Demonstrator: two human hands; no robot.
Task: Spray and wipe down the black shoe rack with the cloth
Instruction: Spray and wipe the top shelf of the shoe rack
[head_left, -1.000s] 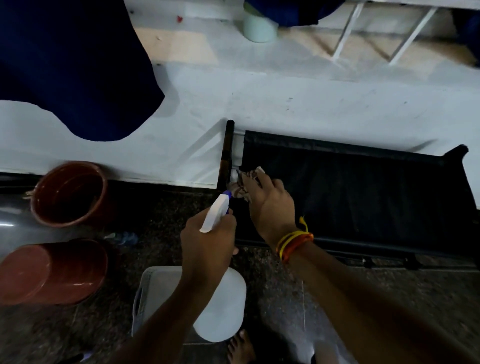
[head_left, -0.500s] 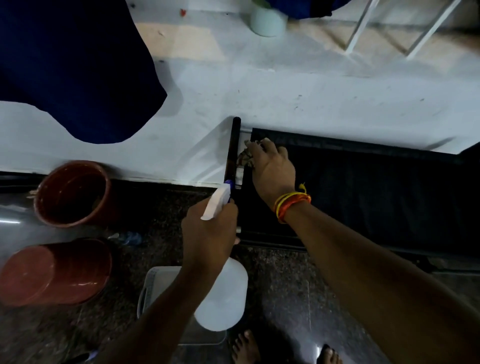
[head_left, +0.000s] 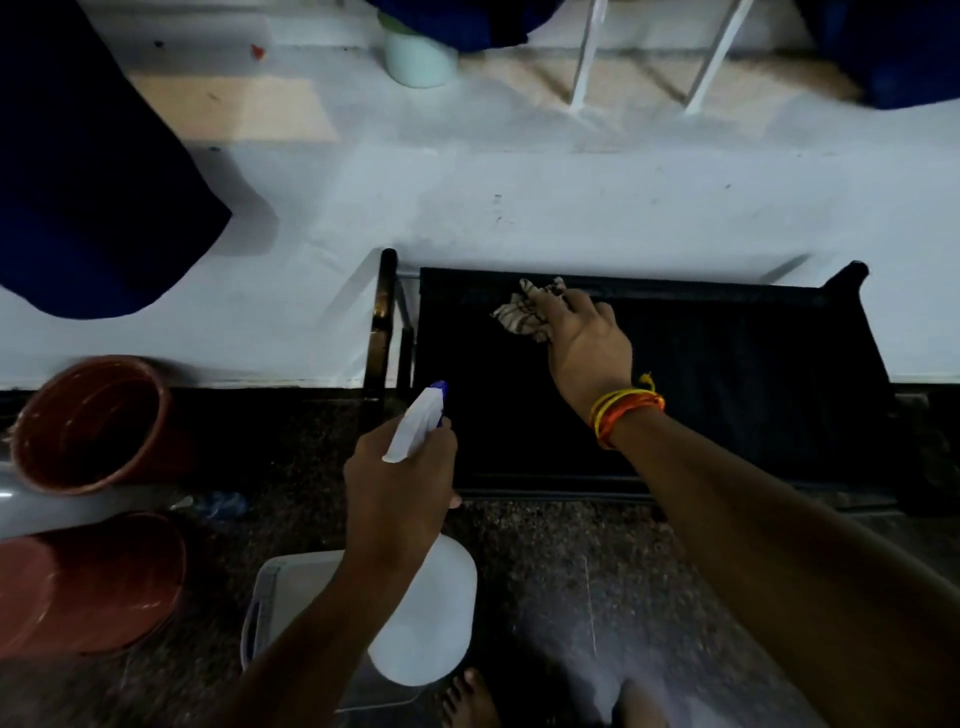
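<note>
Now my right hand (head_left: 587, 345) grips the cloth (head_left: 524, 317) on the rack (head_left: 727, 374) top, near its back edge. Left hand (head_left: 397, 483) clenches the bottle (head_left: 423, 618). Risk: bunched cloth wipes narrowly, leaving streaks; nozzle points at my wrist.

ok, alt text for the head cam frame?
Seen from above, the right hand presses a striped cloth onto the black shoe rack top while the left hand holds a white spray bottle. Two terracotta pots lie at left.
</note>
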